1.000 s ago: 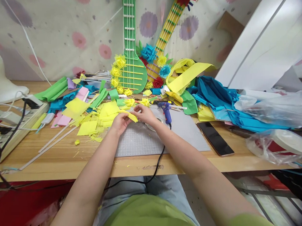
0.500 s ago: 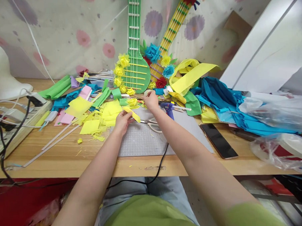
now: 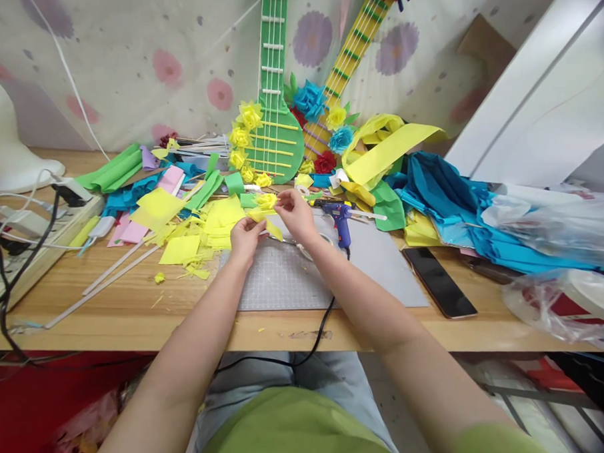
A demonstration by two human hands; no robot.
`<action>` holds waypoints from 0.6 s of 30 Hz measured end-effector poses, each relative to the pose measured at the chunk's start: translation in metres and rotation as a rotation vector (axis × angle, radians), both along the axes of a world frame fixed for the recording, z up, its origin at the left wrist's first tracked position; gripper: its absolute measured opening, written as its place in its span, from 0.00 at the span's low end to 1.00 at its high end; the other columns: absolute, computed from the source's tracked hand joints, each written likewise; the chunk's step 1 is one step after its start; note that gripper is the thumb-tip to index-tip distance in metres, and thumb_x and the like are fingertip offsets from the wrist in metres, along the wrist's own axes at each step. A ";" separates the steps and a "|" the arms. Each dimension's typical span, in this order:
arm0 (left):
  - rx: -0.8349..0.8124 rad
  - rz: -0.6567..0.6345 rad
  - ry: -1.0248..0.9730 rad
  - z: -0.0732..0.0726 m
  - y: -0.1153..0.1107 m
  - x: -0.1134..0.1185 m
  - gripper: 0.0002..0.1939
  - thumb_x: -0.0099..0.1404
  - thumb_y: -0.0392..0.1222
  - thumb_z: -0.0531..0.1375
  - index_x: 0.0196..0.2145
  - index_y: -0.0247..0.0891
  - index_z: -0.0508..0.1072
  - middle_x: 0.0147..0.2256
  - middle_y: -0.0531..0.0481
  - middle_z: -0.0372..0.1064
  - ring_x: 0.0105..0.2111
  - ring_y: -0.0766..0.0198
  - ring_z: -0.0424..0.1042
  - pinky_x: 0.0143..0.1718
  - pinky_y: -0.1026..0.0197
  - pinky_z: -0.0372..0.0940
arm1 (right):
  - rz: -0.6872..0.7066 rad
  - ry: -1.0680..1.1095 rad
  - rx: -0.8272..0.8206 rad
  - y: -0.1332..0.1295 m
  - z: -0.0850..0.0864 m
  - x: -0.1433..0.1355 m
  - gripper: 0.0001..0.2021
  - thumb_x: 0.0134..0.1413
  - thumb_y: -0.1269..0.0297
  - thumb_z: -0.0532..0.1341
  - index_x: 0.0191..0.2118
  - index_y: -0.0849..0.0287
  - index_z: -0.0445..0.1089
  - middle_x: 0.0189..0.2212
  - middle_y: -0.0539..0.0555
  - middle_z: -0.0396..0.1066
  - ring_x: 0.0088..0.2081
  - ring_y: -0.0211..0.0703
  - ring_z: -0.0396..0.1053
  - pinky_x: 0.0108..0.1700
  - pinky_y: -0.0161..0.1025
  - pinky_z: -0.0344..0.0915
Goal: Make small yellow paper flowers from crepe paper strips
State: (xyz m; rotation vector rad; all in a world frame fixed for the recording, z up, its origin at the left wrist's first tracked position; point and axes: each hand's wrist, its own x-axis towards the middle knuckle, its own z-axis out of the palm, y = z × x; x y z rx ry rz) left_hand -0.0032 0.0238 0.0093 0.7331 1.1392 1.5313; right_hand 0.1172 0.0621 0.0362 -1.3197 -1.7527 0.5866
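Note:
My left hand [image 3: 246,241] pinches a small yellow crepe paper piece [image 3: 273,230] above the grey cutting mat [image 3: 279,287]. Close to its right, my right hand [image 3: 297,216] has its thumb and fingertips pressed together; whatever they hold is too small to make out. Beneath the hands lie scissors [image 3: 310,250], partly covered by my right hand. A blue glue gun [image 3: 338,223] rests to the right of that hand. Just beyond the fingers sits a yellow paper flower [image 3: 265,201].
Yellow paper squares [image 3: 180,250] and scraps are heaped at left. Green [image 3: 277,144] and yellow [image 3: 347,51] paper-decorated instruments lean at the back. A phone [image 3: 439,282], blue crepe paper [image 3: 446,200] and a plastic-wrapped roll [image 3: 575,301] lie at right; a power strip [image 3: 42,244] at left.
My right hand has come back toward me and left, from the clutter at the mat's far edge to beside the yellow paper. My left hand still holds that piece.

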 end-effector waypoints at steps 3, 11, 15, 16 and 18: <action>0.006 0.020 0.037 -0.002 0.001 0.002 0.10 0.42 0.35 0.65 0.26 0.34 0.70 0.25 0.52 0.70 0.27 0.65 0.69 0.29 0.61 0.66 | 0.000 0.034 0.018 -0.019 -0.015 -0.003 0.13 0.49 0.66 0.54 0.43 0.57 0.60 0.35 0.52 0.71 0.40 0.39 0.67 0.46 0.40 0.61; 0.002 0.025 0.071 -0.004 0.001 0.004 0.11 0.41 0.36 0.66 0.25 0.34 0.71 0.24 0.52 0.71 0.26 0.66 0.69 0.28 0.63 0.65 | -0.070 0.027 0.037 -0.033 -0.026 -0.001 0.14 0.50 0.66 0.54 0.45 0.58 0.59 0.37 0.52 0.72 0.43 0.41 0.66 0.48 0.40 0.59; -0.005 0.028 0.099 -0.005 0.001 0.005 0.11 0.41 0.37 0.67 0.26 0.34 0.72 0.25 0.51 0.71 0.26 0.65 0.69 0.30 0.61 0.65 | -0.086 -0.012 0.074 -0.037 -0.024 -0.004 0.15 0.50 0.66 0.54 0.46 0.58 0.59 0.37 0.53 0.72 0.44 0.43 0.65 0.48 0.41 0.59; -0.006 0.030 0.103 -0.004 0.001 0.005 0.12 0.41 0.37 0.67 0.26 0.34 0.72 0.25 0.51 0.71 0.26 0.66 0.69 0.30 0.61 0.65 | -0.088 -0.026 0.075 -0.037 -0.024 -0.005 0.15 0.51 0.66 0.54 0.46 0.58 0.59 0.37 0.53 0.72 0.44 0.43 0.65 0.47 0.41 0.59; -0.003 0.030 0.103 -0.004 0.001 0.005 0.12 0.40 0.38 0.67 0.26 0.34 0.72 0.25 0.51 0.71 0.26 0.66 0.69 0.29 0.62 0.65 | -0.092 -0.046 0.076 -0.038 -0.025 -0.006 0.14 0.51 0.66 0.54 0.46 0.58 0.59 0.37 0.53 0.72 0.43 0.43 0.65 0.47 0.41 0.59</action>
